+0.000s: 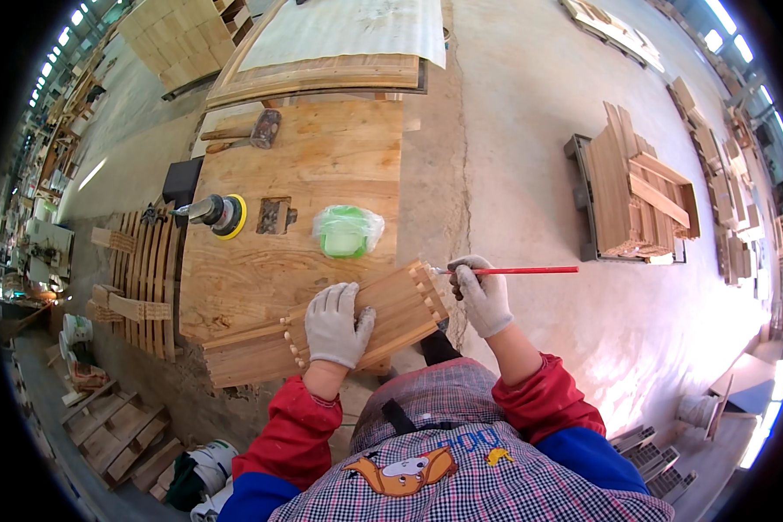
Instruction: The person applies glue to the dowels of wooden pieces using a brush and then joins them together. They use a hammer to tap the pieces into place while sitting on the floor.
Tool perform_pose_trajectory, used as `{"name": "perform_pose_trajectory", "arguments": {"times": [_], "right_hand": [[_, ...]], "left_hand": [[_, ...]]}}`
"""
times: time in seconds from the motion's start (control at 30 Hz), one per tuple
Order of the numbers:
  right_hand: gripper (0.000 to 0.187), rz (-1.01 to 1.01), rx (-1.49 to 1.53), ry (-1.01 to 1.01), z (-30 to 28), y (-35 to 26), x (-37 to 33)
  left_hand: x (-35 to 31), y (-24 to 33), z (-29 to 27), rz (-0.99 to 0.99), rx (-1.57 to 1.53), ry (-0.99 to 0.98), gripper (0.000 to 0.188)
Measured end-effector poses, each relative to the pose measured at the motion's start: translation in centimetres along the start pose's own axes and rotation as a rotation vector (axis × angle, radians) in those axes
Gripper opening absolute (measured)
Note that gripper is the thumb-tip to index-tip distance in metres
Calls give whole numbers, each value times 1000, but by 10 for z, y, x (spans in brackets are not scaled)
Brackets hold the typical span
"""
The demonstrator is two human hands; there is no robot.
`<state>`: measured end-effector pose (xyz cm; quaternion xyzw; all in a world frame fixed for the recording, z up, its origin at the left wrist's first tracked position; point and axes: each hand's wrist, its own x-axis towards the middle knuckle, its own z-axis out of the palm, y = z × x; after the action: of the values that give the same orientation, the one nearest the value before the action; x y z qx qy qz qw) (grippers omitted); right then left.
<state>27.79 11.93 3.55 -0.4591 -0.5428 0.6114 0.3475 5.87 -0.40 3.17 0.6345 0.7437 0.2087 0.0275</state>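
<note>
Wood panel (398, 303) lower center, left hand (334, 325) laid flat over it, right hand (483, 300) pinching skinny red brush (535, 271); beat-up desk (339, 152) center-left, concrete floor (531, 165) upper right.

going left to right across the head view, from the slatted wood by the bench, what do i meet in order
Wooden slats → sander with yellow rim → rectangular cutout in the bench → left gloved hand → right gloved hand → red handle jutting from it → stacked boards on the floor
</note>
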Motion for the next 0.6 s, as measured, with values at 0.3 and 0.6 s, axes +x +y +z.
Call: {"name": "perform_pose_trajectory", "arguments": {"times": [0.3,0.6], "right_hand": [[16,34,161,51,6,2,11],[16,67,234,12,-1,-5,-2]], "left_hand": [[1,1,-1,-3,-10,2,44],[2,1,-1,2,-12,10,44]]}}
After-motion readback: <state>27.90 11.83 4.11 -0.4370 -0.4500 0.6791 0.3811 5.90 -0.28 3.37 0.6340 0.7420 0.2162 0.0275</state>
